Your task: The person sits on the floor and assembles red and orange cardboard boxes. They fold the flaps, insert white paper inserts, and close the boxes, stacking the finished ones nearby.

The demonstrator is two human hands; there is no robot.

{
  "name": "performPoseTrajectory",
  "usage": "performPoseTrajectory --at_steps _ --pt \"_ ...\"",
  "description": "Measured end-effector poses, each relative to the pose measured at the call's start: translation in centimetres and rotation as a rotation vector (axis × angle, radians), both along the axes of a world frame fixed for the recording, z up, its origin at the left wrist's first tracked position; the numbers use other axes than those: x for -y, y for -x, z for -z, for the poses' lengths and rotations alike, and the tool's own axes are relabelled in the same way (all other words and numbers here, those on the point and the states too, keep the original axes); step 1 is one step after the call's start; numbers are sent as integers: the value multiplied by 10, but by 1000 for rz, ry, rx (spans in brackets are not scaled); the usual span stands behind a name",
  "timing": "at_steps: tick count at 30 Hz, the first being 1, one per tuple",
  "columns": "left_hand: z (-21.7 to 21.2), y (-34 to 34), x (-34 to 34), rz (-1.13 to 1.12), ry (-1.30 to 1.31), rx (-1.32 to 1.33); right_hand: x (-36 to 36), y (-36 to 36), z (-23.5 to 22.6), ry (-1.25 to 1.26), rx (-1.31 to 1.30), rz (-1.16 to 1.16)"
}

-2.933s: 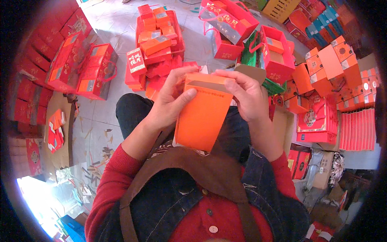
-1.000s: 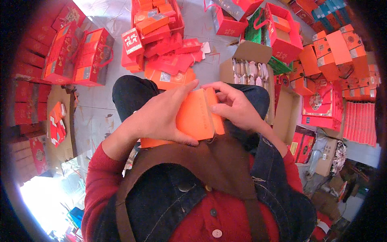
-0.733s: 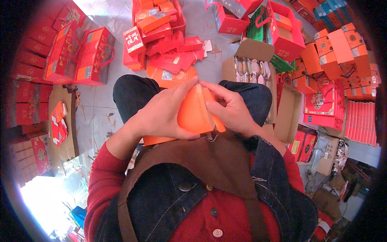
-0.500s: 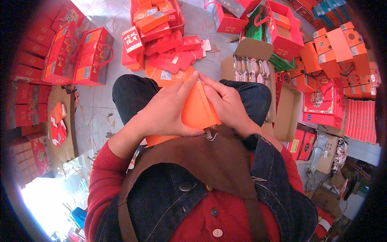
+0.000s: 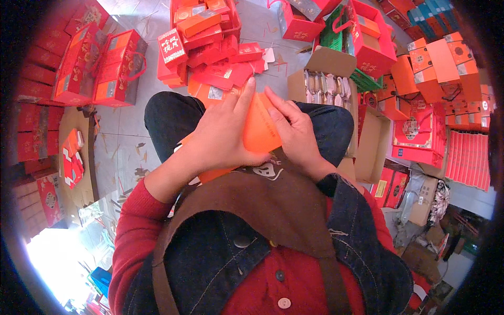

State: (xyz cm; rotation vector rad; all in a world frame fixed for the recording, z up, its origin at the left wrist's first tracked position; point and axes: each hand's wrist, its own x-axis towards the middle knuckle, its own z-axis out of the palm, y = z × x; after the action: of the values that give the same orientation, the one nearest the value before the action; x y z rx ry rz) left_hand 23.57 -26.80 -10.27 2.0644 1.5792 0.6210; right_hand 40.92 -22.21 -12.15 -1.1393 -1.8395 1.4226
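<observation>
From here: orange rectangular cardboard box between the hands, in front of the brown fabric apron. Left hand has its fingers clamped across it; right hand rests fingers on its right end, can't tell if gripping.

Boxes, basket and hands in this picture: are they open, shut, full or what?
Orange rectangular cardboard box: held; whether sealed, unclear
Left hand: gripping it
Right hand: fingertips against it
Brown cardboard carton: open, flap up, pale wrapped packets inside
Red rectangular basket: heaped with red and orange boxes
Red handled box: open, smaller orange box inside
</observation>
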Motion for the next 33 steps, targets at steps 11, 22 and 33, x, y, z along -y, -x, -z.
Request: performPoseTrajectory --at_steps 11,22,33 --pt "11 -7 -12 -215 -127 -14 10 2 11 -218 -77 52" --pt "4 -3 -17 -282 -257 96 -33 4 -17 172 -342 -19" --pt "-5 4 -12 -182 -119 113 -27 -1 -6 128 -350 19"
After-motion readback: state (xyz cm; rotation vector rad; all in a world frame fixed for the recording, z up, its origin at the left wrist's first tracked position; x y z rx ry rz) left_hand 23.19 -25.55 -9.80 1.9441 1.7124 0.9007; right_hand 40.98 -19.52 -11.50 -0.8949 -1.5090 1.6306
